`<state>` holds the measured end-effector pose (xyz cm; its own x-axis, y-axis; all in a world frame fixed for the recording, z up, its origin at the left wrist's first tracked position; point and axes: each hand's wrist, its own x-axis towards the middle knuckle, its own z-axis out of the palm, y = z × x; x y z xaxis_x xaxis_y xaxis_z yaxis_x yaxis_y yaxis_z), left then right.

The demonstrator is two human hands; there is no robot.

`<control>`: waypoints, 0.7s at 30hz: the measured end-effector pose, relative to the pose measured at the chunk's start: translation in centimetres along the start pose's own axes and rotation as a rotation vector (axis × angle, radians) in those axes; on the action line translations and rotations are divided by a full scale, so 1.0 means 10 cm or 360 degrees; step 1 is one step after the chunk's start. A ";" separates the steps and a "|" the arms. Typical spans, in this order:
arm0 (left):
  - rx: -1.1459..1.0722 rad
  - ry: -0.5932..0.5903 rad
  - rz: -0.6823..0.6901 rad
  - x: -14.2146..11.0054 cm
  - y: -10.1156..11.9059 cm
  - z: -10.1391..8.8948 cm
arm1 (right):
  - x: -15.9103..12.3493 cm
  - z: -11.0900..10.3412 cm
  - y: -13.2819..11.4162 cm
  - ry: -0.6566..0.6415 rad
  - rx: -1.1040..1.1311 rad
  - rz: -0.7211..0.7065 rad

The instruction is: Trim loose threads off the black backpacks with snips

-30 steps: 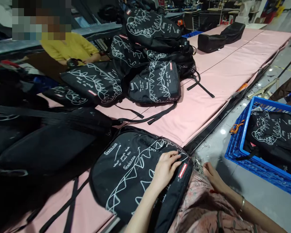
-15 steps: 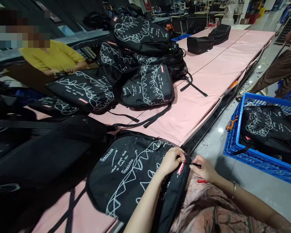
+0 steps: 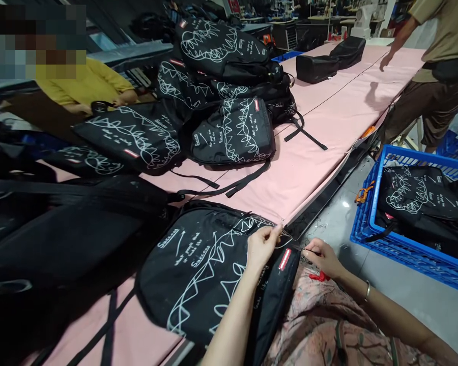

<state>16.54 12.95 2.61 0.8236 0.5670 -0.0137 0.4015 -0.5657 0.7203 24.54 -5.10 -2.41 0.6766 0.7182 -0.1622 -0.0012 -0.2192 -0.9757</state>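
Observation:
A black backpack (image 3: 198,244) with white scribbled lines and handwritten words lies flat along the near edge of the pink-covered table. My left hand (image 3: 262,246) is closed in a pinch above its near right corner, where a thin pale thread (image 3: 288,243) runs from the fingertips. Just past that corner, my right hand (image 3: 320,258) is pinched too, fingertips at the bag's edge; what they grip is too small and dark to name. Between the hands sits a red label (image 3: 285,259) on the bag. Something red (image 3: 319,276) lies below my right hand.
More printed backpacks (image 3: 232,132) are piled across the pink table (image 3: 328,122), straps trailing. Dark bags (image 3: 80,229) fill the left side. A blue crate (image 3: 370,239) holding backpacks stands on the floor at right. One person (image 3: 95,81) sits opposite; another (image 3: 442,66) stands at the far right.
My left hand has lifted slightly away from the corner, and a thread now shows there. My right hand has moved a little right. The person at right has come up to the table.

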 end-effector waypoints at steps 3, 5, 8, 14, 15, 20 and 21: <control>0.0059 0.0132 0.0093 -0.17 -0.02 -0.11 | -0.11 -0.08 0.04 0.0016 -0.0009 -0.0047; 0.0135 0.0113 0.0283 -0.36 -0.05 -0.17 | -0.20 -0.14 0.06 -0.0066 -0.0107 -0.0175; 0.0327 -0.0030 0.0572 -0.66 -0.12 -0.20 | -0.33 -0.20 0.07 -0.0168 -0.0376 -0.0357; 0.0610 0.0167 0.0793 -0.95 -0.16 -0.06 | -0.42 -0.08 0.09 -0.0330 -0.0787 -0.0591; 0.0623 0.0222 0.0801 -0.95 -0.15 -0.04 | -0.42 -0.04 0.09 -0.0322 -0.0839 -0.0603; 0.0553 0.0346 0.0819 -0.94 -0.12 -0.01 | -0.40 0.11 0.09 -0.0249 -0.0969 -0.0669; 0.0540 0.0350 0.0830 -0.95 -0.12 -0.01 | -0.40 0.14 0.10 -0.0241 -0.0978 -0.0700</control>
<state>8.20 8.33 1.96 0.8576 0.2561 0.4460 0.1055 -0.9364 0.3347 20.85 -7.27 -2.89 0.4120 0.8971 0.1597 0.6837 -0.1884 -0.7050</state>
